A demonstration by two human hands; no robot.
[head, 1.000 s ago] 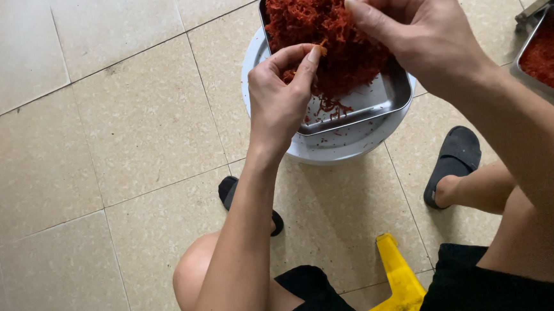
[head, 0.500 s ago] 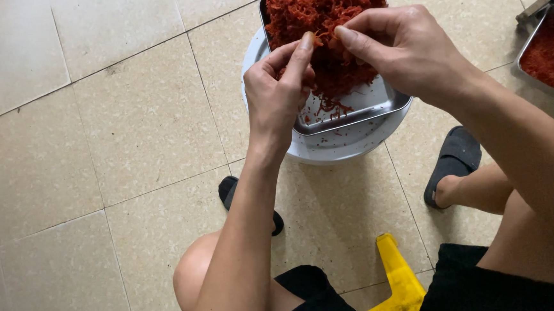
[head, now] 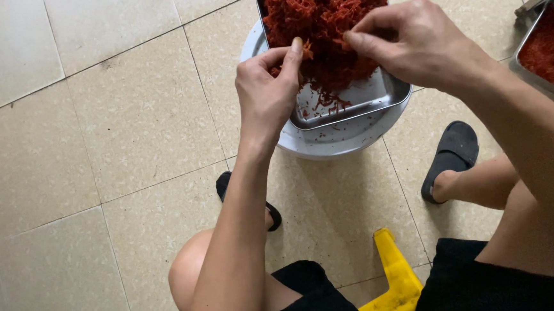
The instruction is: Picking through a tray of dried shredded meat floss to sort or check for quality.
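A heap of red shredded stuff (head: 323, 18) fills a steel tray (head: 376, 98) that rests on a round white base (head: 340, 142) on the tiled floor. My left hand (head: 267, 92) pinches a small tuft of the red shreds at the heap's near left edge. My right hand (head: 411, 41) grips shreds at the heap's right side with thumb and fingers. Both hands hover over the near part of the tray, a few loose strands lying on its bare bottom.
A second steel tray of red shreds (head: 549, 46) sits at the right edge. My feet in black sandals (head: 453, 154) flank the white base. A yellow plastic stool (head: 390, 283) shows between my legs. Beige tiles (head: 108, 121) spread to the left.
My hands have drawn slightly closer together and lower on the heap, pulling shreds apart; the left hand's pinch has moved to the heap's edge.
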